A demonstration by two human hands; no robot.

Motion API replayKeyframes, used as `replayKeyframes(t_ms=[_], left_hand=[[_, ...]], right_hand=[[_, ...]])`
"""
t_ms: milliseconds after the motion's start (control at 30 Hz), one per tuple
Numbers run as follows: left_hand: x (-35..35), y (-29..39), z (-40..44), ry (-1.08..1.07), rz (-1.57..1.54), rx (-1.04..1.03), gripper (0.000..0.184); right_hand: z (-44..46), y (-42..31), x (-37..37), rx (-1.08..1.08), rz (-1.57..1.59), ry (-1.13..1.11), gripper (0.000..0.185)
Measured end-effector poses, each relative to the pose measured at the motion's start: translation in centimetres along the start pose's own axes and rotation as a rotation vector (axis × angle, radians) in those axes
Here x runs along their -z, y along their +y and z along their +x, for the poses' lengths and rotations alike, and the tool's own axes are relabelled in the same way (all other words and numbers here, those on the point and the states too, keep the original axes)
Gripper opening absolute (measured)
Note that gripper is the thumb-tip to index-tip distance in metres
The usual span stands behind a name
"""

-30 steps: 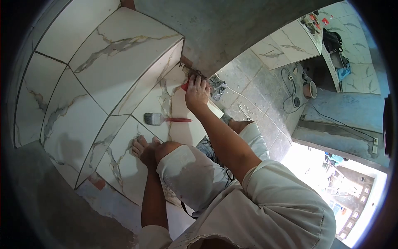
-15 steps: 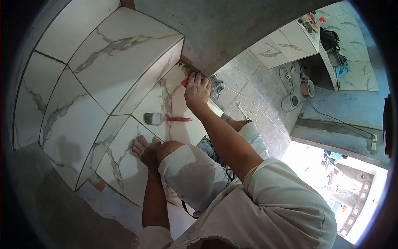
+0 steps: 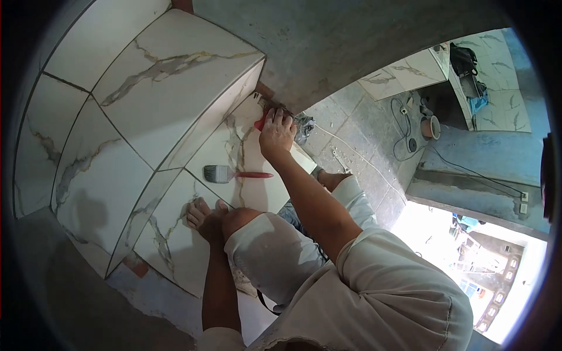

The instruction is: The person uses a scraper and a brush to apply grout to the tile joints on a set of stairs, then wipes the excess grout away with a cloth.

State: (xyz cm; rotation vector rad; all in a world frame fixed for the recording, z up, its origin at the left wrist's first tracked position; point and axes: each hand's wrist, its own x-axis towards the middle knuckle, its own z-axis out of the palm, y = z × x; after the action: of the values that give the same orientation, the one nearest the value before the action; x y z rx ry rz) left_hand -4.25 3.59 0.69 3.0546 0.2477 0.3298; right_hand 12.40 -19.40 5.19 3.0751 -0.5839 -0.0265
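Observation:
My left hand (image 3: 205, 216) rests on a white marble-patterned tile (image 3: 175, 225) beside my knee, its fingers spread and holding nothing. Farther up, at the tile edge by the grey wall, my right hand (image 3: 277, 136) is closed on a small red object (image 3: 261, 123). Only a bit of red shows past the fingers, so its kind is hidden. Between the two hands a paintbrush (image 3: 252, 175) with a red handle and grey bristles lies flat on the tiles. A crumpled dark plastic bag (image 3: 304, 128) sits just right of my right hand.
A tiled riser (image 3: 193, 140) leads to a higher tiled step (image 3: 170, 76) on the left. The grey wall (image 3: 328, 41) bounds the top. Right, on the floor, are a pale cable (image 3: 351, 150), a coiled black cable (image 3: 404, 131) and a bucket (image 3: 431, 127).
My right hand has shifted slightly down and left in view, still gripping the red object. My left hand stays on the tile, and the paintbrush has not moved on it.

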Motion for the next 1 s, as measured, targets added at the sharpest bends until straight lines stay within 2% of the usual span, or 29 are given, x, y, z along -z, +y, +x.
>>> replayKeyframes(t_ms=[100,200,267,333,367,400,467,500,633,700,833,900,1000], left_hand=[[-0.3,-0.1,-0.1,0.013,0.013,-0.007,0.061],[0.4,0.4,0.2,-0.026,0.034,0.012,0.061],[0.2,0.2,0.1,-0.023,0.036,0.005,0.062],[0.1,0.3,0.0,-0.018,0.037,0.006,0.062],[0.1,0.3,0.0,-0.025,0.036,0.009,0.062],[0.1,0.2,0.1,-0.034,0.036,0.012,0.062],[0.4,0.4,0.2,-0.044,0.049,0.016,0.061],[0.6,0.5,0.2,-0.057,0.058,0.021,0.060],[0.5,0.5,0.2,-0.023,0.019,0.005,0.060],[0.2,0.2,0.2,0.018,0.004,-0.012,0.059],[1.0,0.7,0.4,-0.003,0.038,-0.005,0.058],[0.8,0.7,0.5,0.005,0.044,0.008,0.058],[0.8,0.6,0.5,0.008,0.044,-0.020,0.059]], right_hand=[[0.6,0.4,0.8,0.033,0.009,-0.033,0.050],[1.2,0.9,3.5,0.089,0.055,-0.159,0.048],[0.8,1.2,4.7,0.158,0.083,-0.352,0.045],[-0.9,0.9,4.9,0.204,0.053,-0.338,0.045],[-1.9,1.1,4.6,0.188,0.153,-0.201,0.045],[-1.7,1.2,4.2,0.189,0.157,-0.199,0.045],[-0.9,1.1,5.1,0.115,0.174,-0.031,0.045],[-0.4,1.3,5.5,0.100,0.143,-0.101,0.043],[1.9,1.1,3.7,0.072,0.125,-0.116,0.034],[2.2,0.9,3.5,0.082,0.157,-0.016,0.029],[2.3,1.2,4.0,0.090,0.223,-0.134,0.028],[2.6,0.9,4.7,0.191,0.156,-0.342,0.039],[0.9,1.3,6.7,0.264,0.260,-0.326,0.041]])
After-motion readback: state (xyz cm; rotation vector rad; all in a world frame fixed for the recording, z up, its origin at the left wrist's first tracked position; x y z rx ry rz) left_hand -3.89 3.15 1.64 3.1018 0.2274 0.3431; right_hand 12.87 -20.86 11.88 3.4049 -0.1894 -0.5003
